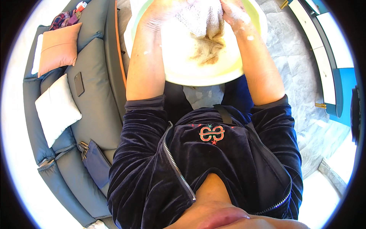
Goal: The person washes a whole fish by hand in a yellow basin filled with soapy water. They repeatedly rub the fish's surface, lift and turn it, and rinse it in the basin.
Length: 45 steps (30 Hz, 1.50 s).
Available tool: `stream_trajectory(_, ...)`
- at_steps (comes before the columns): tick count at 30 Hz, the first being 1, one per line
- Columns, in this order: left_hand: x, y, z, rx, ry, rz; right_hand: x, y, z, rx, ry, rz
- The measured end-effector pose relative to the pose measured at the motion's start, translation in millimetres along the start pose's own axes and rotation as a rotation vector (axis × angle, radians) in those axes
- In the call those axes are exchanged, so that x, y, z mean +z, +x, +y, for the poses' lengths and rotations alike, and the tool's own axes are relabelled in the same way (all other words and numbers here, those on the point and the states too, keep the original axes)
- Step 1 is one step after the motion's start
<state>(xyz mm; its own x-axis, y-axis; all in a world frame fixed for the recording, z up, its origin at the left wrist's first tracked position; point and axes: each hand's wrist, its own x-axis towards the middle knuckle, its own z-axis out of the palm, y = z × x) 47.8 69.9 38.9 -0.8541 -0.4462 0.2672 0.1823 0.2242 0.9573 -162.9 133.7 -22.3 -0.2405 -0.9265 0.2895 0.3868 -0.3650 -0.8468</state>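
Observation:
My left hand (168,10) and my right hand (233,11) grip a wet towel-like cloth (204,21) between them, at the top of the picture. Its upper part is covered in whitish suds, while the brownish lower end hangs down into a pale basin (197,81). Foam flecks cling to my right wrist and a few to my left forearm. Glare washes out the inside of the basin, so the water level cannot be made out. The fingertips of both hands are partly cut off by the upper edge.
To the left stands a grey sofa (95,74) with an orange cushion (58,48), a white cushion (58,110), a phone (79,84) and a dark blue paper bag (95,163). A low cabinet (320,54) runs along the right, over grey marbled floor tiles (300,74).

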Motion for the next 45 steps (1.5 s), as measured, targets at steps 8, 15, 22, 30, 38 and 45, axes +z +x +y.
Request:
stream_trajectory(8, -9.3, 3.8, -4.0, 0.145, -0.292, 0.468, 17.8, -26.2, -31.2, 0.185, 0.134, -0.165)
stream_trajectory(15, -4.7, 11.3, -2.6, 0.191, -0.083, 0.559, 30.0, -31.0, -44.3, 0.291, 0.257, -0.142)
stream_trajectory(22, 12.1, 16.4, 4.1, 0.394, -0.417, 0.343, 21.9, -29.5, -34.5, 0.479, 0.48, -0.326)
stream_trajectory(30, 4.6, 13.8, -2.5, 0.367, 0.396, 0.829, 27.9, -24.7, -30.5, 0.229, -0.037, -0.276)
stream_trajectory(38, -1.9, 19.7, -5.5, 0.337, 0.456, 0.947, 27.6, -39.7, -36.5, 0.157, -0.628, -0.089)
stream_trajectory(45, -19.7, 12.3, -4.9, 0.13, 0.053, 0.992, 36.0, -40.1, -51.1, 0.366, -0.537, -0.33)
